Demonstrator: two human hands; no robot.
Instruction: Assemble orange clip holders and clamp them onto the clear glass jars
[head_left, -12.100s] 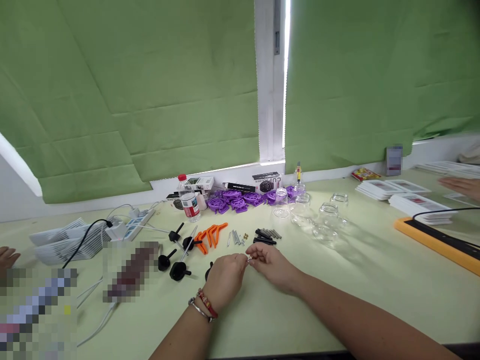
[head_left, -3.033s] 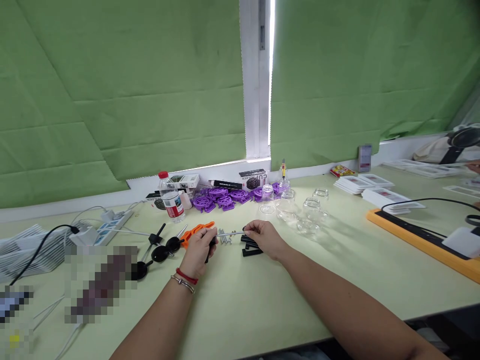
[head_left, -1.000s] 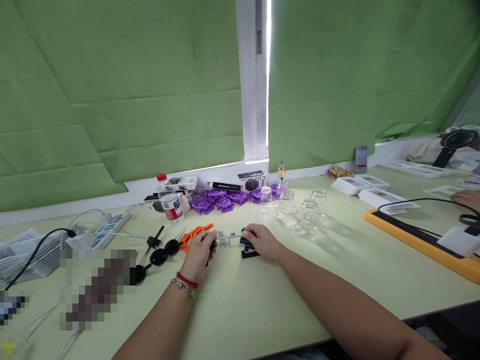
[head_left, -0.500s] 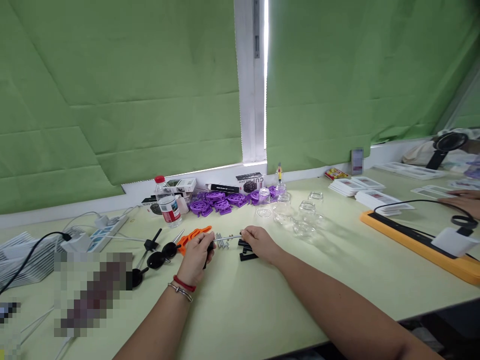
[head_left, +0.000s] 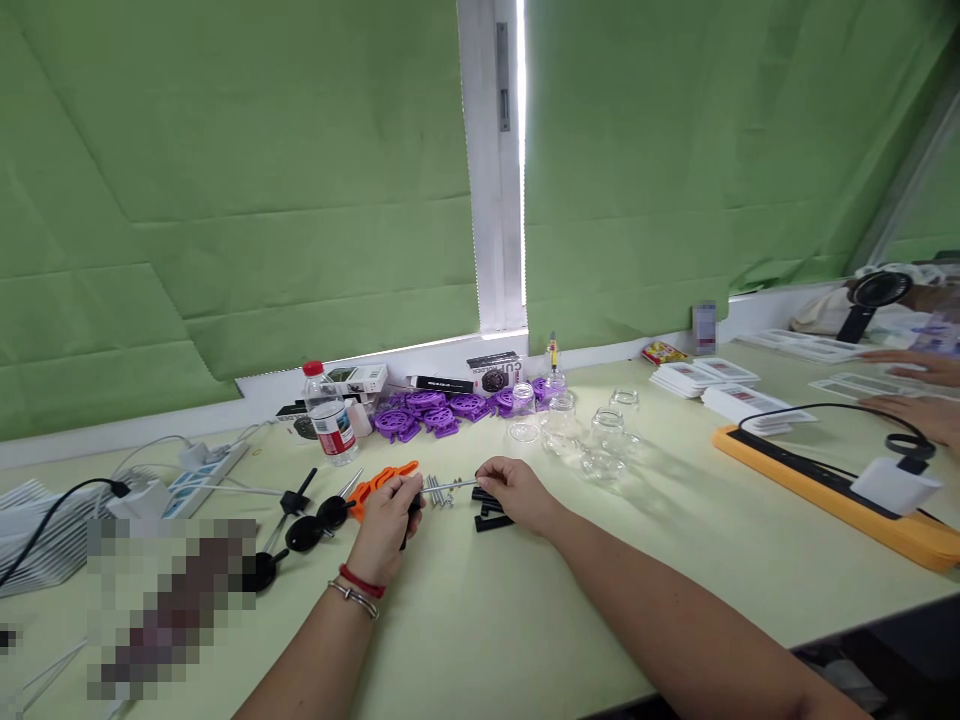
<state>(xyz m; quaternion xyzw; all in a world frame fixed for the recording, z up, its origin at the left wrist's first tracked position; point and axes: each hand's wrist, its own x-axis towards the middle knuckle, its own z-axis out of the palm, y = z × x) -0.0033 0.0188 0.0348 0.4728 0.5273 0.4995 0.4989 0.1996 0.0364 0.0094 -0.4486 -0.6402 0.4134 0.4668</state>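
My left hand [head_left: 386, 525] is closed around the black handle of a screwdriver [head_left: 454, 486], whose thin metal shaft points to the right. At the shaft's far end, my right hand [head_left: 517, 492] is closed in a pinch; its fingertips hide whatever they hold there. Several black bar-shaped parts [head_left: 491, 522] lie under and beside the right fingers. Between the hands, several metal bolts [head_left: 435, 492] and tiny pieces of hardware lie on the table. Orange plastic parts [head_left: 367, 488] sit just behind the left hand, with black round-ended parts [head_left: 304, 534] to its left.
Purple plastic parts [head_left: 424, 408], a red-capped bottle [head_left: 330, 420] and clear jars [head_left: 606, 430] stand toward the back. An orange power strip [head_left: 825, 500] lies at right, a white one [head_left: 206, 480] at left. Another person's hands [head_left: 919, 410] are at the far right.
The view has shifted slightly, so the scene sits a little further left and lower. Both hands keep nearly the same pose around the screwdriver.
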